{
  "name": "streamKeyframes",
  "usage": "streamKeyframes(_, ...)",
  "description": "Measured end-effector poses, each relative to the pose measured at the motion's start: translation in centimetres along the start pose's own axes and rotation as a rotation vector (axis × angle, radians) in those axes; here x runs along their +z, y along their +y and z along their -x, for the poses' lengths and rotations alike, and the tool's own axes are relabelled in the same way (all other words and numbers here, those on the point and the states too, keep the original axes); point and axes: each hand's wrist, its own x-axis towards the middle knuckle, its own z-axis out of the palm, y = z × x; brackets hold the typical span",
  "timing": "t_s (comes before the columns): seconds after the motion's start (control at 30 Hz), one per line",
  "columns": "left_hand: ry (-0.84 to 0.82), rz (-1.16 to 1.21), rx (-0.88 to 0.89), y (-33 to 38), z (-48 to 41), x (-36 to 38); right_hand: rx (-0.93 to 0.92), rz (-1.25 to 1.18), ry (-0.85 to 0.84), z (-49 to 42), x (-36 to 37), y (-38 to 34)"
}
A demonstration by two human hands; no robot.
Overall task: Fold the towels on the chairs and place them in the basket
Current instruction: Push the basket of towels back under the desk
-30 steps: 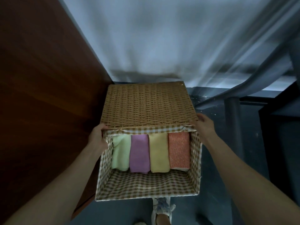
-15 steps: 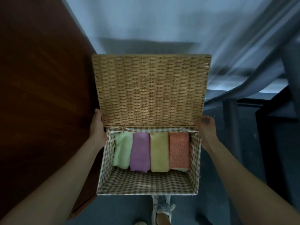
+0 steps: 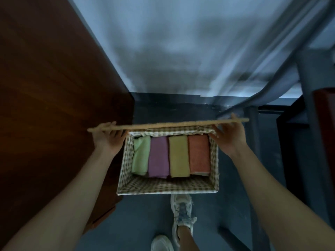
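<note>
The wicker lid [image 3: 168,125], gripped by left hand [image 3: 108,138] and right hand [image 3: 228,136], has been lowered edge-on (basket [image 3: 166,187] towels [image 3: 178,156] packed; closing likely).

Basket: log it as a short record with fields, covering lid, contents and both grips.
basket: open, checked lining, on the floor
lid: woven, seen edge-on over the far rim
contents: four folded towels side by side; from the left, green towel, purple towel, yellow towel, orange towel
left grip: left hand holds the lid's left end
right grip: right hand holds the lid's right end
nearby: wooden furniture at left; white shoe at the near side
</note>
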Motion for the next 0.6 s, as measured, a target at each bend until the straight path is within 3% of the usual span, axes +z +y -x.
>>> streamKeyframes(0.13, 0.044, -0.222, -0.096, 0.2, 2.5, -2.8, 0.119, 0.002, 0.072, 2.8, -1.4, -0.3)
streamKeyframes(0.3, -0.014, -0.723, -0.180, -0.5, 2.3, -7.6, 0.223, 0.486, 0.185, 4.1, -4.6, 0.3)
streamKeyframes(0.43, 0.037, -0.918, -0.020, -3.5, 2.1, -7.9, 0.083, 0.682, 0.245, 3.8, -5.9, 3.2)
streamKeyframes(0.6, 0.114, -1.097, 0.132, -6.2, 0.6, -9.0, 0.013, 0.751, 0.365, 3.1, -7.1, 6.6)
